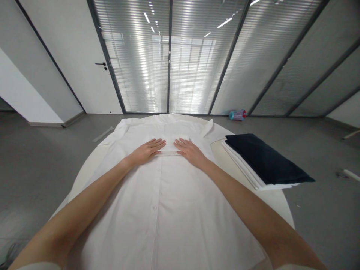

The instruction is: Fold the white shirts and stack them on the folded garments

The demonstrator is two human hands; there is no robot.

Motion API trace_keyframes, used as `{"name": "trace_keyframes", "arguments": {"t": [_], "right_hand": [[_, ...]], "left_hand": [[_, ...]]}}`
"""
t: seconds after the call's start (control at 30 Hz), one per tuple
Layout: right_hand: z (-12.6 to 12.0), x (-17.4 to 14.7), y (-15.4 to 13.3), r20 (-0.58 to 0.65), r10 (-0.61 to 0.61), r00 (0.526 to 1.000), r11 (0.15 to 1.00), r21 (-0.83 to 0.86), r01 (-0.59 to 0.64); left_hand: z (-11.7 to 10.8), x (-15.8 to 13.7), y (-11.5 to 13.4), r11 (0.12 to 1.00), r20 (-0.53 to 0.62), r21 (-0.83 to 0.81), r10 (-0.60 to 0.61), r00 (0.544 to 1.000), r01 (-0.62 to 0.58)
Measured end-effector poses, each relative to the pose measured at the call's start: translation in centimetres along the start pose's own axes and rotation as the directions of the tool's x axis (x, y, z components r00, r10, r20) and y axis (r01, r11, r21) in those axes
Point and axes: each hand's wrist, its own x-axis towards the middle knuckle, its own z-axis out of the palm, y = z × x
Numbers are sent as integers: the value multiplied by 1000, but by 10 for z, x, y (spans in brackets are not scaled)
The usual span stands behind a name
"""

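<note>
From afar I'm resting left hand (149,150) and right hand (190,151) flat, grasping nothing, on the white shirt (180,198) beneath them, apparently steadying it, while folded dark fabric (266,158) is sitting right of them, presumably out of the way.

**Matt below, glossy above**

The white shirt (177,221), lower centre, is matt, lightly creased cloth. At right, the dark folded cloth (264,157) looks matt. The pale tabletop (222,159) appears smooth. Glass panels (194,75), upper centre, are glossy; the grey floor (36,161), left, dull.
</note>
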Motion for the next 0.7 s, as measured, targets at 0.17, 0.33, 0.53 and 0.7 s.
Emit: {"name": "trace_keyframes", "arguments": {"t": [0.17,0.33,0.53,0.7], "right_hand": [[7,-2,8,37,11,999,994,110,-15],[9,-6,10,17,19,1000,981,195,-22],[8,-8,7,-15,27,1000,977,211,-23],[7,-8,4,-29,37,999,975,220,-30]], "left_hand": [[-1,-4,-1,997,0,-69,-14,1000,14],[-3,-7,5,995,-40,-76,-66,997,62],[-1,-6,7,994,-58,-75,-78,995,74],[0,-7,7,994,-72,-82,-79,994,73]]}}
